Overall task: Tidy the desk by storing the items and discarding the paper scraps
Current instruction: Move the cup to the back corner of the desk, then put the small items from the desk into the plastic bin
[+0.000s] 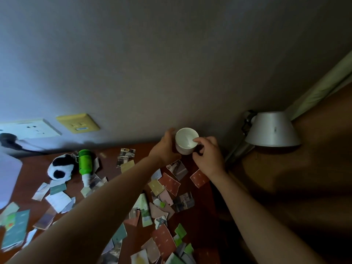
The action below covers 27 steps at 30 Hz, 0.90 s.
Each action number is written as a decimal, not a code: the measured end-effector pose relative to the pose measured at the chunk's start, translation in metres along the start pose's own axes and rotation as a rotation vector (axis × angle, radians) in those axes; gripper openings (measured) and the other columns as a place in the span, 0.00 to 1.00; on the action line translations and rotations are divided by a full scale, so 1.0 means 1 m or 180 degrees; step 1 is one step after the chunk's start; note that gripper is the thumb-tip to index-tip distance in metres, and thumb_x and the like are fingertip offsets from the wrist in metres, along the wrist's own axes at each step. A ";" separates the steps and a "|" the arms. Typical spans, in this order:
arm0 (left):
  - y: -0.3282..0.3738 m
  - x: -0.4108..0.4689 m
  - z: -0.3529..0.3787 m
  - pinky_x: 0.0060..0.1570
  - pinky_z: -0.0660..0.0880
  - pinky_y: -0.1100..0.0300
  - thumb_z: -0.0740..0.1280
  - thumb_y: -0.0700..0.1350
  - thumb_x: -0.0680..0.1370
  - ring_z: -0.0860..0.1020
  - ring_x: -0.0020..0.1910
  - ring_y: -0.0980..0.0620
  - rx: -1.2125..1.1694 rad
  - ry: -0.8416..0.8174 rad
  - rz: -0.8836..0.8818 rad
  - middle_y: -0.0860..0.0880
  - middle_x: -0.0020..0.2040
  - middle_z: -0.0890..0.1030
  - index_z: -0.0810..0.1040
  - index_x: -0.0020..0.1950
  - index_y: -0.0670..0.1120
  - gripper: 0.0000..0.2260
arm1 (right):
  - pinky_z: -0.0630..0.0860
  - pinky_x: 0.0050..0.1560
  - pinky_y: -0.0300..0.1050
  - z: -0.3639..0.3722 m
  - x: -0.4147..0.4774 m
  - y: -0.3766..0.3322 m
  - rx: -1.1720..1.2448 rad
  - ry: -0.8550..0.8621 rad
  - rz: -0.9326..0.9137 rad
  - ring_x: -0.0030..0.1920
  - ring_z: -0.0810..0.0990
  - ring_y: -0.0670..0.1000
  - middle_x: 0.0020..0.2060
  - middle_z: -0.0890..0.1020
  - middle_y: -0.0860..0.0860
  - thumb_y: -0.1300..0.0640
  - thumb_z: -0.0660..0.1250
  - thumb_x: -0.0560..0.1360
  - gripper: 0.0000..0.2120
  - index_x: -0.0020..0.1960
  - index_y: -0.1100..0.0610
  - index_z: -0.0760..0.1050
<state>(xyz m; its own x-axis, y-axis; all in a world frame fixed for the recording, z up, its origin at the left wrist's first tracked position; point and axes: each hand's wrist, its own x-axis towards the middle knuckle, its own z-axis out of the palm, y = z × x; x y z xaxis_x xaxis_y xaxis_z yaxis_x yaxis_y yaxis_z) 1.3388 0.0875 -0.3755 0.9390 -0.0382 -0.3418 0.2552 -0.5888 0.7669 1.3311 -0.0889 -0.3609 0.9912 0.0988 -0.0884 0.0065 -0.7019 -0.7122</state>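
A white cup (185, 140) stands at the back of the brown desk (198, 223), close to the wall. My left hand (166, 147) wraps its left side, and my right hand (207, 155) pinches its right rim with thumb and fingers. The cup looks empty inside. Several torn paper scraps (167, 189) in red, green, pink and photo prints lie scattered across the desk below my arms. A green bottle (85, 162) lies on its side at the left, next to a black-and-white panda plush (60, 166).
A grey desk lamp shade (273, 132) hangs at the right, near the cup. On the wall are a white socket (30, 129) with a dark plug and a yellow socket plate (78, 123). A pale object (7, 178) stands at the far left edge.
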 end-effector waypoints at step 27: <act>-0.073 -0.293 -0.041 0.57 0.76 0.54 0.72 0.49 0.74 0.76 0.57 0.52 0.0242 0.1147 -0.0871 0.50 0.61 0.77 0.73 0.66 0.48 0.21 | 0.69 0.57 0.42 0.059 -0.186 -0.092 -0.0329 -0.1358 -0.0842 0.65 0.72 0.51 0.67 0.72 0.50 0.58 0.66 0.76 0.20 0.68 0.51 0.72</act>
<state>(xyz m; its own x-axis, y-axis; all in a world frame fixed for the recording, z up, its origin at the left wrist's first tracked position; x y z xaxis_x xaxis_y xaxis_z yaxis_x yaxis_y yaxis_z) 1.0543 0.1753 -0.3089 0.8632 0.4023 -0.3051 0.4999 -0.5963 0.6281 1.1383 -0.0011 -0.3206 0.8116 0.5465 -0.2064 0.2841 -0.6780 -0.6779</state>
